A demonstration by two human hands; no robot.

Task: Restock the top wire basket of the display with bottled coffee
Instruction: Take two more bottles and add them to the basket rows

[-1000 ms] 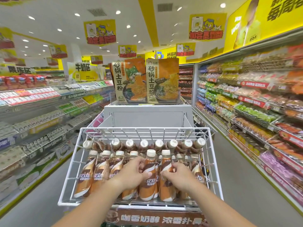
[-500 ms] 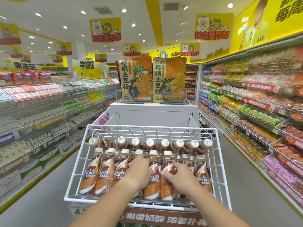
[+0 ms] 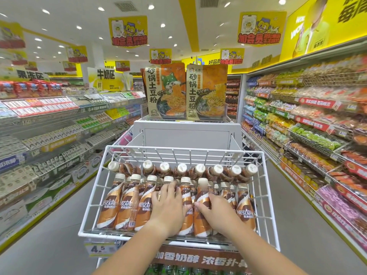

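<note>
The white wire basket [image 3: 190,149] at the top of the display holds brown Nescafe coffee bottles [image 3: 108,207] standing in front rows. Behind them a row of bottles [image 3: 180,169] lies with white caps toward me. My left hand [image 3: 168,207] rests on the middle bottles with its fingers spread over their necks. Just to its right, my right hand [image 3: 215,210] wraps around one upright bottle [image 3: 202,190], thumb across its front. That bottle's cap is blurred and stands a little higher than its neighbours.
A price tag reading 4.5 [image 3: 99,249] and a brown banner [image 3: 198,259] hang below the basket, with green bottles [image 3: 168,269] underneath. Noodle packs [image 3: 164,92] stand on a white unit behind. Stocked shelves line the left [image 3: 49,135] and right [image 3: 317,135] aisles.
My left hand has opened from gripping a bottle to lying spread over the necks. The right hand has shifted slightly on the middle bottles. The view has tilted down.
</note>
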